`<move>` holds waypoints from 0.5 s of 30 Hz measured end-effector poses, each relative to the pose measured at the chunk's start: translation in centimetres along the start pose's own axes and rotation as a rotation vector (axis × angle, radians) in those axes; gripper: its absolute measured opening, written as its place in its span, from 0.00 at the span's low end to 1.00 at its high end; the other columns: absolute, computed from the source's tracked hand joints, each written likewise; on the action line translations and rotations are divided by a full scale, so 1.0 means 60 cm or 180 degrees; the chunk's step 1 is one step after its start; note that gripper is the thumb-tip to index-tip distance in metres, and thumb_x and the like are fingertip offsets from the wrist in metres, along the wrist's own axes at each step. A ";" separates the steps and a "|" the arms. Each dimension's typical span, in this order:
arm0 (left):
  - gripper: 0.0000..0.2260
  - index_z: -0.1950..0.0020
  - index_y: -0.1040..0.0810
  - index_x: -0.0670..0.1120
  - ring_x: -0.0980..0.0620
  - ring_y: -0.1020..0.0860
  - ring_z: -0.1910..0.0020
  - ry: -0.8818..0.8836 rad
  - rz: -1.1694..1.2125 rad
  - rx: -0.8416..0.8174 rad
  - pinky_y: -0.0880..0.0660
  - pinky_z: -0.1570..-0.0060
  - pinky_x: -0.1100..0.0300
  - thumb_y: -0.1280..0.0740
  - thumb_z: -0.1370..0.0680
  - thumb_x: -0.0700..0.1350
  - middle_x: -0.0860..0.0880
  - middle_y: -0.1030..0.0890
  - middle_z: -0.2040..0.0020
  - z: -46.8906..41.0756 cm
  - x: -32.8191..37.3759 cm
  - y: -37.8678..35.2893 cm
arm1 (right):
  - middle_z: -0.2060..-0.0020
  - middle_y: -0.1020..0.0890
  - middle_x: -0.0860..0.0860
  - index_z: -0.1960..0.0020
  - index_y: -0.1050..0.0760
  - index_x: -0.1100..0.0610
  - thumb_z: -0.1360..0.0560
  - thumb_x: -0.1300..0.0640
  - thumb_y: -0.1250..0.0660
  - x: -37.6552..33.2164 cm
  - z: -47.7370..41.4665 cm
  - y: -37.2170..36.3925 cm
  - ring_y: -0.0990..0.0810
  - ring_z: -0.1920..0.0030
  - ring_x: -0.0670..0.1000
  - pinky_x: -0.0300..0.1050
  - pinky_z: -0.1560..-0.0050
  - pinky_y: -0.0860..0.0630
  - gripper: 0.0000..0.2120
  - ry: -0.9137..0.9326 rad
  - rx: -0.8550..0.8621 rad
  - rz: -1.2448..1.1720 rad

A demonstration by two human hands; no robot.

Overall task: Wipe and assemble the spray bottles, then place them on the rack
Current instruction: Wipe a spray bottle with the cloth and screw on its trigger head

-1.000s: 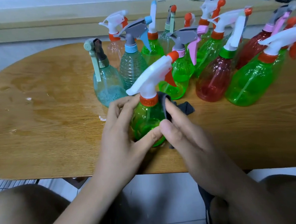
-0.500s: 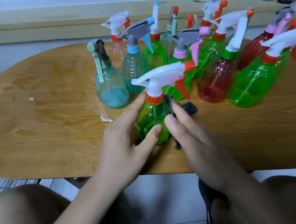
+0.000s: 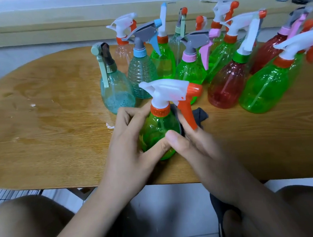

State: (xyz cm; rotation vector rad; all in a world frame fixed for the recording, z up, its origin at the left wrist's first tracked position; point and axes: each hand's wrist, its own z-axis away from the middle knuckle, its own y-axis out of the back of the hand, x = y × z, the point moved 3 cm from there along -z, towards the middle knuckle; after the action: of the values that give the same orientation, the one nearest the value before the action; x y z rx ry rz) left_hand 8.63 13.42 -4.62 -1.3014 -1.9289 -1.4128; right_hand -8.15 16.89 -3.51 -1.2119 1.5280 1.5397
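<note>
Table point(image 3: 51, 124): wooden with rounded corners; its near edge runs just above my knees.
Other bottles point(image 3: 227, 84): a crowd of green, red, teal and clear ones, standing from mid-table to the far edge and out to the right edge.
Left hand point(image 3: 129, 142): I grip the bottle's left side, with my fingers curled behind it and my thumb across its lower front.
Right hand point(image 3: 196, 149): I pinch the cloth against the bottle's right side, thumb on the front beside my left thumb. This hand is blurred.
Bottle point(image 3: 158, 129): green and upright between my palms, close to the near edge at its middle. I cannot tell whether its base touches the wood.
Sprayer point(image 3: 168, 92): white with an orange collar, seated on the bottle's neck. Its trigger hangs over my right fingers.
Cloth point(image 3: 200, 115): dark, sandwiched between my right fingers and the bottle, its free end lying on the table behind.
</note>
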 end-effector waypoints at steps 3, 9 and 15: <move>0.29 0.22 0.26 0.54 0.50 0.22 0.39 -0.0061 0.0065 0.0108 0.28 0.39 0.62 0.25 0.22 0.54 0.54 0.22 0.42 0.000 -0.004 0.011 | 0.48 0.17 0.32 0.31 0.25 0.38 0.17 0.34 0.39 0.017 -0.001 -0.002 0.18 0.46 0.35 0.43 0.42 0.19 0.18 -0.0031 -0.0106 -0.0008; 0.31 0.19 0.32 0.37 0.53 0.29 0.22 -0.0316 0.0001 -0.0104 0.33 0.25 0.51 0.29 0.19 0.49 0.47 0.25 0.23 -0.004 0.032 0.011 | 0.39 0.23 0.21 0.36 0.28 0.18 0.20 0.38 0.36 0.016 -0.028 -0.010 0.29 0.34 0.24 0.24 0.34 0.34 0.17 -0.0111 -0.0276 -0.0638; 0.33 0.20 0.29 0.54 0.58 0.24 0.28 0.0195 0.0025 -0.0175 0.25 0.31 0.48 0.22 0.24 0.47 0.60 0.21 0.29 0.005 -0.005 0.015 | 0.16 0.37 0.49 0.17 0.36 0.44 0.21 0.37 0.31 0.047 -0.065 -0.018 0.37 0.17 0.52 0.59 0.18 0.40 0.35 0.0243 -0.0568 -0.1287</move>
State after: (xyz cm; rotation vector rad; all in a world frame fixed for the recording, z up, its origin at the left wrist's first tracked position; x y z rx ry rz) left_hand 9.59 13.59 -4.50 -1.2736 -1.8554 -1.4939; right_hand -7.56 12.71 -6.12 -1.5851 1.1172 1.3890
